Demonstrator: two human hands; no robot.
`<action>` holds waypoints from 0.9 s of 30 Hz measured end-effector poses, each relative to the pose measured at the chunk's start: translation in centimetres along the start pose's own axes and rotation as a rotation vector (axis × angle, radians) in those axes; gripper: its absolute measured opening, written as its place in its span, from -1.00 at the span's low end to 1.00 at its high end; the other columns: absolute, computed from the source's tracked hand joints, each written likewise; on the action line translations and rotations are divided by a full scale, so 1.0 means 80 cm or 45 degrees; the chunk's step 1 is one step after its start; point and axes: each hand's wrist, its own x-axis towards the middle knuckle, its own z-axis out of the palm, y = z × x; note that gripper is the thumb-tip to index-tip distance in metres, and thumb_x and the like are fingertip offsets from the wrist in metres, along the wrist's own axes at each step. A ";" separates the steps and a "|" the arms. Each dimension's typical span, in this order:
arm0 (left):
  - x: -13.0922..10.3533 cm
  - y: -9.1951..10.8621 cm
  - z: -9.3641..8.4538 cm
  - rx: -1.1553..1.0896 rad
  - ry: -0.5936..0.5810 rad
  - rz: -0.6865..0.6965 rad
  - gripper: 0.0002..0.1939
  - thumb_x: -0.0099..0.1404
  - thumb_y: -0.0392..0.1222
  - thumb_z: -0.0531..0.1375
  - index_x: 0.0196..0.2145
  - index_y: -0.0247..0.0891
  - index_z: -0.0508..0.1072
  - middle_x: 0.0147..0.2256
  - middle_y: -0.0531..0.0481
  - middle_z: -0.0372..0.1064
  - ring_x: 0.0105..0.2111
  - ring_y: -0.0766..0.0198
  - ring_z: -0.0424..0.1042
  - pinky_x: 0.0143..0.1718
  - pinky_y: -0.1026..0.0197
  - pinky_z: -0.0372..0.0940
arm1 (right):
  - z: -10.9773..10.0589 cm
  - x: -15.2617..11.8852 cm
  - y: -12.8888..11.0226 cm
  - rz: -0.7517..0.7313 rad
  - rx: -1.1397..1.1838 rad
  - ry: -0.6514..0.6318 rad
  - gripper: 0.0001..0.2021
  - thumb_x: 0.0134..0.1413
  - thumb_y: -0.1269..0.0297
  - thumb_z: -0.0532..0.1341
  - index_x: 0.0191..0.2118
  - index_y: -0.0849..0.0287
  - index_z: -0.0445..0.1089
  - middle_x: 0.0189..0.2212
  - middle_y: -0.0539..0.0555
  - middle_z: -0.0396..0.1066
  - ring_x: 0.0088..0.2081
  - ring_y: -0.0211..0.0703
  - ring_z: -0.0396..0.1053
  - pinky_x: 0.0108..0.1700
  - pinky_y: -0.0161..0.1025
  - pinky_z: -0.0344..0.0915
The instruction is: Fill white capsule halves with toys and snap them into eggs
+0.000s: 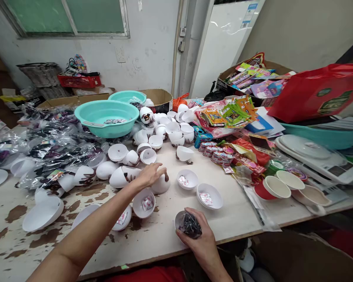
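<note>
My right hand (204,239) is closed around a white half shell (179,220), near the table's front edge. A black item in clear plastic (190,226) sits in that shell under my fingers; its kind cannot be made out. My left hand (151,174) reaches across the table, fingers apart, against or just over an upturned white half shell (161,185). Between the hands lie open half shells, including one with a pink-and-white sachet (147,203). Two more white bowls, the nearer bowl (216,196) and the farther bowl (191,176), hold similar sachets.
Many white half shells with brown markings are heaped behind my left hand, beside turquoise basins (106,131) and bagged dark items (55,133). Rightward are colourful packets (232,113), round tins (222,158), paper cups (272,188), a white scale (320,160) and a red bag (317,94).
</note>
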 end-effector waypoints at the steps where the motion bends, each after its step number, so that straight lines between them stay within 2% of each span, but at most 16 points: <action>1: -0.004 0.006 0.005 0.084 -0.008 -0.023 -0.34 0.19 0.22 0.16 0.15 -0.18 0.32 0.15 -0.29 0.25 0.17 -0.28 0.21 0.19 -0.27 0.07 | 0.000 0.000 -0.001 0.008 -0.005 0.004 -0.53 -0.14 0.25 0.39 -0.01 0.09 0.42 -0.03 0.13 0.37 0.03 0.08 0.36 0.13 -0.03 0.32; 3: -0.010 0.016 0.013 0.226 -0.052 -0.048 -0.23 0.04 0.16 0.30 0.16 -0.18 0.30 0.11 -0.35 0.27 0.10 -0.39 0.28 0.10 -0.36 0.13 | 0.000 0.001 -0.003 0.019 -0.018 0.009 -0.52 -0.15 0.25 0.38 -0.01 0.11 0.42 -0.04 0.14 0.37 0.02 0.09 0.37 0.12 -0.02 0.33; 6: -0.011 0.019 0.012 0.353 -0.181 0.061 -0.33 0.06 -0.10 0.29 0.15 -0.05 0.30 0.18 -0.23 0.22 0.11 -0.25 0.31 0.10 -0.22 0.21 | 0.000 0.001 -0.004 0.016 -0.027 0.015 -0.52 -0.17 0.24 0.38 -0.02 0.12 0.43 -0.06 0.14 0.38 0.01 0.09 0.38 0.10 -0.01 0.34; 9: -0.008 0.015 -0.007 0.425 -0.256 0.201 -0.40 0.15 -0.31 0.18 0.15 0.04 0.32 0.36 -0.05 -0.08 0.32 -0.10 0.00 0.26 -0.08 0.06 | 0.001 0.000 -0.004 -0.009 -0.029 0.027 -0.53 -0.15 0.23 0.38 -0.02 0.12 0.42 -0.05 0.14 0.38 0.01 0.09 0.37 0.11 -0.01 0.33; 11: -0.008 0.013 -0.016 0.455 -0.239 0.213 -0.38 0.23 -0.32 0.11 0.23 0.03 0.22 0.39 -0.06 -0.19 0.38 -0.03 -0.15 0.31 -0.04 -0.03 | 0.002 0.000 -0.003 -0.020 -0.033 0.028 -0.53 -0.13 0.22 0.38 -0.01 0.12 0.42 -0.05 0.14 0.37 0.01 0.08 0.37 0.12 -0.02 0.32; 14: -0.007 0.014 -0.011 0.495 -0.145 0.103 -0.30 0.27 -0.04 0.15 0.32 -0.07 0.04 0.34 -0.25 -0.10 0.33 -0.17 -0.03 0.25 -0.12 0.06 | 0.003 0.002 -0.005 -0.021 -0.026 0.023 -0.53 -0.13 0.24 0.39 -0.01 0.11 0.42 -0.05 0.14 0.38 0.01 0.07 0.37 0.11 -0.02 0.33; 16: -0.004 0.016 0.001 0.525 -0.074 0.000 -0.15 0.13 0.07 0.27 0.30 -0.10 0.06 0.27 -0.32 0.03 0.22 -0.29 0.14 0.15 -0.16 0.17 | 0.004 0.003 -0.008 -0.014 0.003 0.027 -0.53 -0.16 0.25 0.40 -0.02 0.10 0.44 -0.06 0.14 0.39 0.00 0.08 0.38 0.11 -0.01 0.34; 18: -0.001 0.021 0.009 0.541 -0.018 -0.071 -0.14 0.04 -0.02 0.34 0.26 -0.09 0.13 0.17 -0.32 0.14 0.10 -0.28 0.30 0.05 -0.11 0.26 | 0.004 0.003 -0.012 -0.005 0.037 0.025 -0.53 -0.18 0.27 0.42 -0.04 0.09 0.46 -0.07 0.13 0.39 0.00 0.08 0.39 0.11 -0.01 0.34; 20: -0.004 0.028 0.007 0.539 0.030 -0.097 -0.21 0.06 -0.11 0.31 0.23 -0.11 0.17 0.08 -0.32 0.21 0.00 -0.25 0.39 -0.02 -0.09 0.29 | 0.005 0.002 -0.017 0.008 0.067 0.025 -0.52 -0.19 0.28 0.43 -0.04 0.08 0.46 -0.06 0.13 0.39 0.00 0.07 0.38 0.12 -0.01 0.33; 22: -0.019 0.037 -0.005 0.539 0.089 -0.104 -0.25 0.10 -0.10 0.28 0.23 -0.12 0.16 0.04 -0.30 0.23 -0.05 -0.24 0.41 -0.06 -0.10 0.31 | 0.006 0.002 -0.020 0.024 0.083 0.038 -0.52 -0.20 0.28 0.43 -0.04 0.07 0.47 -0.06 0.12 0.39 0.01 0.07 0.38 0.13 -0.02 0.32; 24: -0.050 0.048 -0.015 0.454 0.139 -0.053 -0.25 0.13 -0.04 0.26 0.24 -0.09 0.11 0.04 -0.24 0.24 -0.07 -0.16 0.43 -0.08 -0.05 0.33 | 0.007 0.003 -0.023 0.042 0.083 0.053 -0.52 -0.21 0.28 0.43 -0.05 0.07 0.46 -0.06 0.11 0.38 0.01 0.07 0.37 0.12 -0.02 0.31; 26: -0.091 0.060 -0.014 0.192 0.124 0.086 -0.26 0.14 -0.01 0.27 0.23 -0.04 0.10 0.03 -0.14 0.26 -0.12 0.00 0.46 -0.11 0.07 0.37 | 0.011 0.004 -0.027 0.051 0.077 0.052 -0.52 -0.21 0.29 0.41 -0.05 0.09 0.46 -0.08 0.11 0.38 -0.01 0.07 0.38 0.10 -0.04 0.32; 27: -0.112 0.065 -0.007 0.018 0.070 0.180 -0.27 0.13 -0.02 0.29 0.21 -0.03 0.12 0.02 -0.10 0.28 -0.15 0.07 0.46 -0.13 0.12 0.38 | 0.014 0.004 -0.029 0.049 0.079 0.045 -0.53 -0.20 0.30 0.40 -0.05 0.10 0.45 -0.08 0.11 0.38 -0.02 0.07 0.39 0.08 -0.05 0.33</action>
